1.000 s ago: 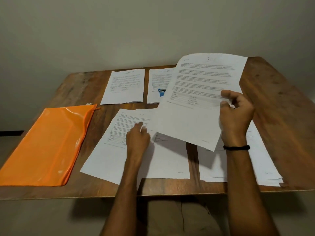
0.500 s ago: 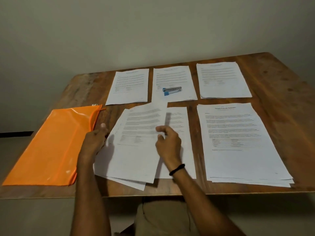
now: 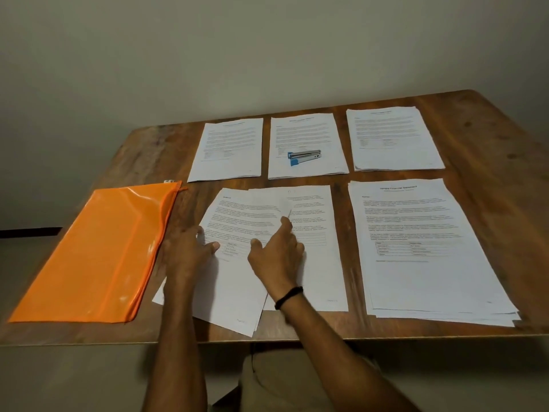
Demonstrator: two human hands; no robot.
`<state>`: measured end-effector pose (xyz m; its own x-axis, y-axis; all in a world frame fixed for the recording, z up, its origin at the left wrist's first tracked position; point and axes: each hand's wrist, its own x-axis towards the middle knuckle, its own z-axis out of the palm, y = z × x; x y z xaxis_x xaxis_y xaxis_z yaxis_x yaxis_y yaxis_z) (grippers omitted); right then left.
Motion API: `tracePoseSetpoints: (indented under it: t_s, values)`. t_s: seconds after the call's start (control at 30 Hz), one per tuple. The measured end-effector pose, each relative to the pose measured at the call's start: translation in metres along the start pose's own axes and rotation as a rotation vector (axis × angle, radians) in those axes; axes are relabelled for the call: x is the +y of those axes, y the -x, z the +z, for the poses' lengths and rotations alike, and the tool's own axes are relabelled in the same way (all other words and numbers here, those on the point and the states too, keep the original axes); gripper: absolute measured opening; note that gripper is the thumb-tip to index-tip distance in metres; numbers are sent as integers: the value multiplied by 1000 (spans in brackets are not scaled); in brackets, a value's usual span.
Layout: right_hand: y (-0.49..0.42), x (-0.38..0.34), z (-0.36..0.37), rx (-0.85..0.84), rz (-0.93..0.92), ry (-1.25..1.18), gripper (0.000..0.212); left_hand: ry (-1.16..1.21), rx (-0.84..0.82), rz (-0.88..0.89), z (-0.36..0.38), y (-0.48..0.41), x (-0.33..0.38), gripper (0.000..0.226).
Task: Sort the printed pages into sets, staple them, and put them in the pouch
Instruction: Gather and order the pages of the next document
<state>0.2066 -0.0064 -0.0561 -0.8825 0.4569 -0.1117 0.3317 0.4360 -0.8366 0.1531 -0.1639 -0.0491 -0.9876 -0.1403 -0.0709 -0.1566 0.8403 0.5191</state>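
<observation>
Loosely, left hand (image 3: pixel 190 252) and right hand (image 3: pixel 276 257), released, flat on skewed pages (image 3: pixel 237 292) by edge of table (image 3: pixel 386 334).

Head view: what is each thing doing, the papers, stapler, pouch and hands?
Orange pouch: flat on table, apart from pages.
Stapler: closed, lying on middle back stack.
Skewed pages: fanned, crooked, under both hands.
Left hand: resting on skewed pages.
Right hand: forefinger touching skewed pages.
Right pile: stacked, lower edges fanned.

Bare table (image 3: pixel 490 150) at far-left corner and right edge; stapler (image 3: pixel 304 157) atop middle far stack (image 3: pixel 307 132).
</observation>
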Motion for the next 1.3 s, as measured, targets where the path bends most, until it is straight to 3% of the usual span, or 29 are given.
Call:
tracePoseSetpoints:
  t_s: [0.1,0.17,0.27,0.4,0.47,0.57,0.73,0.83,1.0,1.17,1.3]
  values:
    - [-3,-6,-7,-54,82,-363,63,-29,-12,12,-2,-1,1,61]
    - [-3,-6,-13,-94,81,-457,65,-26,-39,4,-3,-2,-2,60]
    - [-10,-2,-24,-160,90,-597,74,107,-29,31,-7,-3,-5,35]
    - [-27,9,-70,-173,76,-833,71,312,-44,-15,-16,2,15,57]
    - [-36,14,-95,-189,62,-898,69,524,-174,-110,-13,7,28,68]
    - [-47,21,-116,-229,69,-964,70,734,-388,-150,-4,15,48,52]
    - [-51,31,-134,-314,85,-1104,64,834,-402,-173,11,25,66,31]
    - [-48,32,-135,-176,109,-876,50,866,-366,-141,10,20,62,20]
    - [-49,47,-109,41,-35,-99,27,441,-99,8,20,4,62,23]
    - [-45,50,-90,141,-141,122,23,229,-93,84,40,-5,65,32]
    - [-47,52,-104,164,-99,204,28,140,-90,70,48,0,64,39]
